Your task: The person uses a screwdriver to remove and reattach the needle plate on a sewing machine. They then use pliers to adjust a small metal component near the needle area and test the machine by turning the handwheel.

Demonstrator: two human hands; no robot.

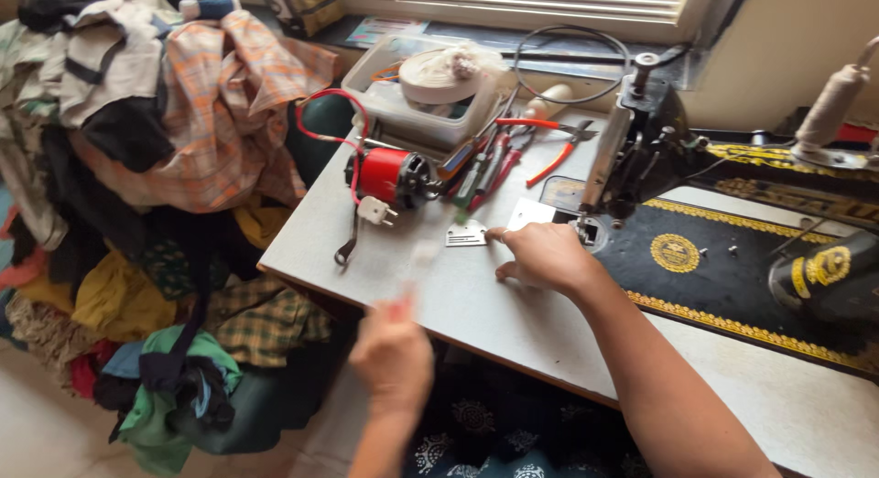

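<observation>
1. Your right hand (542, 255) rests on the grey table (476, 304), fingers curled loosely, gripping nothing; its fingertips lie just beside the small metal plate (466, 234).
2. That plate lies flat on the table, left of the black sewing machine (696, 212) and near the red motor (389, 177).
3. Your left hand (392, 354) is raised at the near table edge, blurred; it seems to pinch something thin, but you cannot tell what.
4. Screwdrivers and red-handled pliers (549, 148) lie beyond the plate.
5. A heap of clothes (165, 167) fills the left side.
</observation>
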